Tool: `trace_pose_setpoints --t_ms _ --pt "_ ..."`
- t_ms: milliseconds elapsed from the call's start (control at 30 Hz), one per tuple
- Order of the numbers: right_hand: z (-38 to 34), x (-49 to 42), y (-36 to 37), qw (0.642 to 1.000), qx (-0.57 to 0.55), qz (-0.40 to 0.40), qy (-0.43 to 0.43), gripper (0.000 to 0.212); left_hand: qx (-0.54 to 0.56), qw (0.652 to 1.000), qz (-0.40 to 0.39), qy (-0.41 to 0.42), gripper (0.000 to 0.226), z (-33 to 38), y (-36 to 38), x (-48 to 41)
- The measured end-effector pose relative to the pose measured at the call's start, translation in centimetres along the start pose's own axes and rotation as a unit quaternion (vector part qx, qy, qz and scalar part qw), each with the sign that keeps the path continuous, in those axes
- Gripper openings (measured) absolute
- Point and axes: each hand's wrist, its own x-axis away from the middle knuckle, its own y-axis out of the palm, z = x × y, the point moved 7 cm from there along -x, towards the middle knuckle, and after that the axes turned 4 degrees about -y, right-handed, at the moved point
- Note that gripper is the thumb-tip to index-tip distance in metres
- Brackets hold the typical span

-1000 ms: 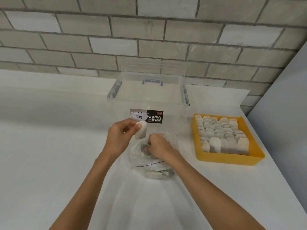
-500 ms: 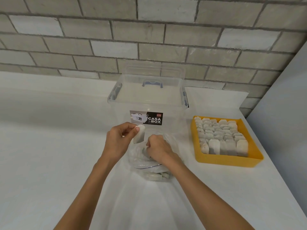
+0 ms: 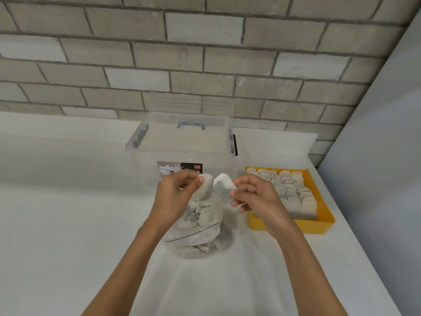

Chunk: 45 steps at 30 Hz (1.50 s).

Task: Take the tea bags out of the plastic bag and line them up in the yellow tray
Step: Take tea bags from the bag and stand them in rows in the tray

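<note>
Tea bags are seen heaped loose inside the clear plastic bag, which is stood on the white counter closest to the viewer, between the two bare forearms; a thin dark zip line is drawn across its front. Just above the heap, the left hand is held with thumb and forefinger pinched on the top edge of one tea bag, which is hung down over the plastic bag, while the other fingers are curled into the palm. Beside it, the right hand is raised with its thumb and fingertips closed on a second tea bag, which is tilted with its upper corner turned toward the left hand. The two held bags are kept just beside each other, parted by a narrow gap. To the right and a little farther off, the yellow tray is set on the counter, and rows of tea bags are packed upright in it from the far wall to near the front wall. Behind the hands, a clear storage box with a blue handle on its lid and a printed label on its front is placed. Farthest back, a grey brick wall is seen, and a plain grey panel is stood at the right.
</note>
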Motion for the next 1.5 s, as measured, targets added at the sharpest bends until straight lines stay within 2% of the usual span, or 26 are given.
trace_pose_setpoints --t_ms 233,300,433,533,633,733,833,933,1033,1100,1333,1500 --pt "-0.3 2.3 -6.4 0.99 -0.127 0.053 0.0 0.015 -0.018 0.994 -0.091 0.055 0.032 3.5 8.3 -0.2" --pt "-0.4 2.8 -8.2 0.987 -0.145 0.068 -0.002 0.013 -0.026 0.991 -0.117 0.055 0.028 4.2 10.8 0.0" --pt "-0.2 3.4 -10.9 0.987 -0.146 0.063 -0.002 0.014 -0.029 0.987 -0.152 0.05 0.003 5.3 15.0 0.7" --pt "-0.1 3.4 -12.8 0.994 -0.094 0.055 -0.002 0.018 -0.052 0.983 -0.16 0.074 0.006 5.7 17.2 0.9" --pt "-0.9 2.7 -15.0 0.996 0.016 0.069 -0.049 0.019 -0.08 0.981 -0.155 0.081 0.004 5.8 18.7 0.5" --pt "-1.9 1.7 -16.2 0.989 0.074 0.07 -0.106 0.01 -0.108 0.979 -0.156 0.081 0.012 6.0 19.6 0.3" --pt "-1.6 0.6 -17.4 0.982 0.126 0.076 -0.122 0.004 -0.109 0.98 -0.148 0.082 0.009 6.2 19.7 0.2" --pt "0.2 -0.7 -18.5 0.974 0.193 0.082 -0.088 0.006 -0.127 0.98 -0.126 0.089 0.007 5.7 19.1 -0.5" --pt "2.9 -1.9 -18.2 0.962 0.269 0.032 -0.041 0.014 -0.137 0.98 -0.118 0.088 0.015 5.2 18.6 -1.2" --pt "4.5 -2.4 -17.5 0.954 0.3 -0.004 -0.014 0.011 -0.141 0.979 -0.116 0.094 0.018 5.0 18.5 -1.7" --pt "7.4 -3.4 -14.1 0.965 0.253 -0.043 0.047 0.015 -0.133 0.981 -0.109 0.091 0.022 4.0 17.7 -2.8" --pt "8.3 -3.8 -13.0 0.955 0.286 -0.054 0.054 0.016 -0.124 0.983 -0.103 0.09 0.02 3.1 17.1 -2.6"
